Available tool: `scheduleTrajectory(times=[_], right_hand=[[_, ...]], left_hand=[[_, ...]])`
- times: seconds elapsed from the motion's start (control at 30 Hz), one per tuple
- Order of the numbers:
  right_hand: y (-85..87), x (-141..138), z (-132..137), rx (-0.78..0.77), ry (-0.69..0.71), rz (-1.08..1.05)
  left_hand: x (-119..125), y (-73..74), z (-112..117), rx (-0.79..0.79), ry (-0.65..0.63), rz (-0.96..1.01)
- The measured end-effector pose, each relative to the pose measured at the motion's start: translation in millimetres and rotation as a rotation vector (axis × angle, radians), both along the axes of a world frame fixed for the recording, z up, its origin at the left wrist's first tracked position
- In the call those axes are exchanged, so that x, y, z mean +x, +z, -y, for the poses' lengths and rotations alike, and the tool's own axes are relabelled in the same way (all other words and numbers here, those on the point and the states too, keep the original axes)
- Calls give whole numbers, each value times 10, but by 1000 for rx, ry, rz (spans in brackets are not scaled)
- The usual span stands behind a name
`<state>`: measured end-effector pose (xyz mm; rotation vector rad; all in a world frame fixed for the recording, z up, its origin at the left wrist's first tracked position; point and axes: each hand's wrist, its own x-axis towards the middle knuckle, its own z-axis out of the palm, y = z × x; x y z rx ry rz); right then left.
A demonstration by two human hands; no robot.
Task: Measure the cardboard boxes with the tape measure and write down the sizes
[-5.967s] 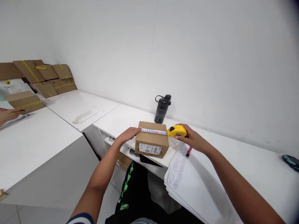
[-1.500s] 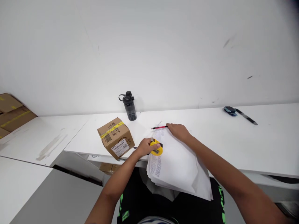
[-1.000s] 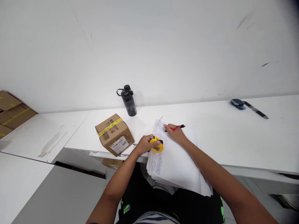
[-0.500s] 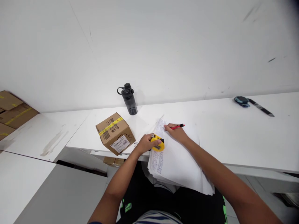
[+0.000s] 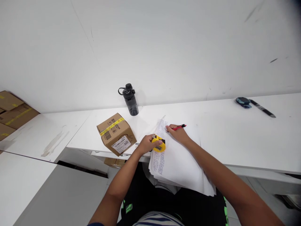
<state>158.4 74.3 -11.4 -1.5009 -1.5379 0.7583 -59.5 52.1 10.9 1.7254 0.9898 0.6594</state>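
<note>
Head view: left hand [image 5: 146, 145] snug around tape measure [image 5: 161, 147], right hand [image 5: 176, 133] in pinch around pen [image 5: 180, 127], atop papers [image 5: 178, 169]

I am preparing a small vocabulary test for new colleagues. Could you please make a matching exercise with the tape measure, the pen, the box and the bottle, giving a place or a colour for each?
Things:
1. tape measure
2. red pen
3. box
4. bottle

Places and colours:
A. held in the right hand
B. dark, near the wall
C. held in the left hand
D. brown, with a white label

Right pairs: 1-C, 2-A, 3-D, 4-B.
</note>
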Motion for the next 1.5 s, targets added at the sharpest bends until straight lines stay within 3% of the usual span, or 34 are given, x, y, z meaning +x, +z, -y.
scheduleTrajectory(times=[0.2, 0.53, 1.0, 1.33, 1.5], right_hand=[[20, 12, 5, -6, -7, 14], [-20, 29, 5, -3, -26, 4], [-42, 58, -8, 1, -54, -17], [-38, 61, -7, 7, -57, -13], [-13, 66, 23, 61, -151, 25]], left_hand=[[9, 36, 10, -1, 0, -9], [-16, -3, -11, -209, -77, 135], [7, 57, 18, -173, -32, 122], [-12, -10, -8, -156, -48, 128], [-18, -9, -4, -155, -40, 116]])
